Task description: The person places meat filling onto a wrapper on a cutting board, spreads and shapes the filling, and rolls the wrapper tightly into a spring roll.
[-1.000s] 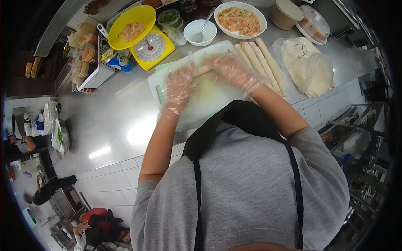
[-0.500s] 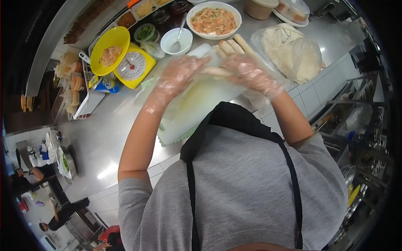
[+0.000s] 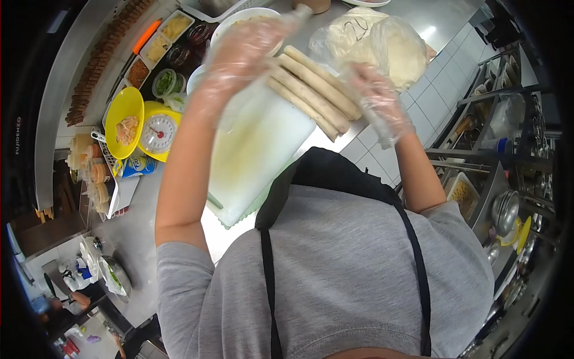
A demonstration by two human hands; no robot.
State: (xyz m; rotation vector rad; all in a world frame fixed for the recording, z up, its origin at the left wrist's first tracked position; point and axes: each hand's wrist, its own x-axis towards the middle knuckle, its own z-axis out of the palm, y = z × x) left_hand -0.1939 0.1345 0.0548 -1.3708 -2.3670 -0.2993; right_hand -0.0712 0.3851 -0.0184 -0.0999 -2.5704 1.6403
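My left hand [image 3: 251, 51], in a clear plastic glove, is over the white bowl [image 3: 224, 31] of filling and hides much of it. Motion smears its fingers, so its grip cannot be made out. My gloved right hand [image 3: 376, 93] is just right of several long pale uncooked spring rolls [image 3: 317, 90], its fingers loosely apart with nothing visible in them. The rolls lie side by side, reaching past the edge of the white cutting board [image 3: 251, 149]. Behind my right hand, a clear plastic bag [image 3: 397, 51] holds pale wrapper sheets.
A yellow kitchen scale [image 3: 158, 131] with a yellow pan [image 3: 124, 122] of filling stands on the left. Small containers of toppings [image 3: 158, 48] line the back. Shelving [image 3: 502, 161] with metalware is at the right, and a person's arm shows far lower left.
Both hands have come apart from the roll they held over the board. My left hand has moved up toward the bowl; my right hand is beside the rolls. The camera view has turned.
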